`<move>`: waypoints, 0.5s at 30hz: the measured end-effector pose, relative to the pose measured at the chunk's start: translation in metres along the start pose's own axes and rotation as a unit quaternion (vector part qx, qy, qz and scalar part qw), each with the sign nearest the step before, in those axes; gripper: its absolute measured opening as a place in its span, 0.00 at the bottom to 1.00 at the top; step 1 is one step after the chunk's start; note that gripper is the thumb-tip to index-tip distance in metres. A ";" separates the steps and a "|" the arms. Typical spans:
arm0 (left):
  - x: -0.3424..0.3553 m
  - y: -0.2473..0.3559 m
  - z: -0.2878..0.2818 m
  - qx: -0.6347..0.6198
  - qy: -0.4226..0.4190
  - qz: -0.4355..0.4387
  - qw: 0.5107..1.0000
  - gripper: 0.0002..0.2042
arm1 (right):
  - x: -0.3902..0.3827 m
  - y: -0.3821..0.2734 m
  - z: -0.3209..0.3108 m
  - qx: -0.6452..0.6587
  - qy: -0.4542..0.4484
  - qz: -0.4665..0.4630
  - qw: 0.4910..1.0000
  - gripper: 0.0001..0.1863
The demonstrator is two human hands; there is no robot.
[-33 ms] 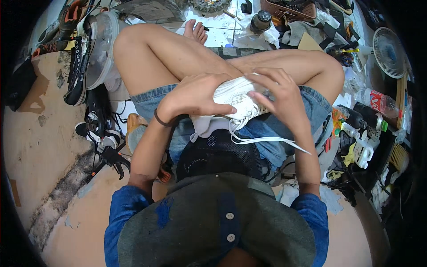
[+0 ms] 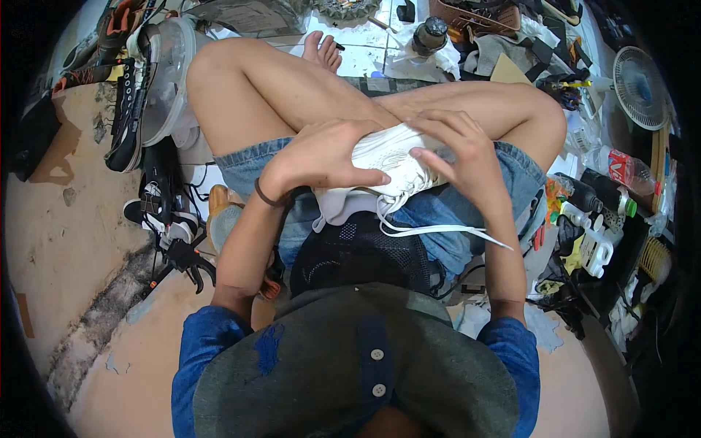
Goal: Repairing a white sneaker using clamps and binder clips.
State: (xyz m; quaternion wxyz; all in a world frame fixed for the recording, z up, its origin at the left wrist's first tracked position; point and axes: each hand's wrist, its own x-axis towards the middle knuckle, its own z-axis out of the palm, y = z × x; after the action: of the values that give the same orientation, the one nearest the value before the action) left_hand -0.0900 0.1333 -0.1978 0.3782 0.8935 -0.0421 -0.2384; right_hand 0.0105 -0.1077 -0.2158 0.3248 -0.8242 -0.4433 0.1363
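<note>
Well beyond the white shoe (image 2: 383, 151), a cluttered brown basket (image 2: 482, 23).

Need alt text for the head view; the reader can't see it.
A seated person's left hand grips a white lace-up shoe above denim shorts, while the right hand spreads its fingers over the shoe's other end. One loose lace trails rightward. Dark shoes crowd the left; bottles and a fan the right.
</note>
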 end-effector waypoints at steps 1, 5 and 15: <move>0.002 0.001 0.000 -0.013 -0.007 -0.010 1.000 0.37 | 0.002 0.006 -0.001 0.001 -0.001 0.000 1.000 0.21; 0.004 0.008 0.004 -0.026 0.029 0.006 0.999 0.36 | 0.009 0.017 -0.001 0.100 0.014 -0.015 0.995 0.20; 0.028 0.012 0.027 -0.011 0.122 0.098 0.988 0.24 | 0.009 0.033 -0.002 0.034 -0.008 -0.096 0.995 0.27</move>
State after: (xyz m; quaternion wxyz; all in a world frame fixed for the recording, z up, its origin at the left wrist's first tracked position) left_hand -0.0763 0.0998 -0.2169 0.4117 0.9033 -0.0808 -0.0898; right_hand 0.0380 -0.1140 -0.2356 0.3609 -0.7653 -0.5178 0.1260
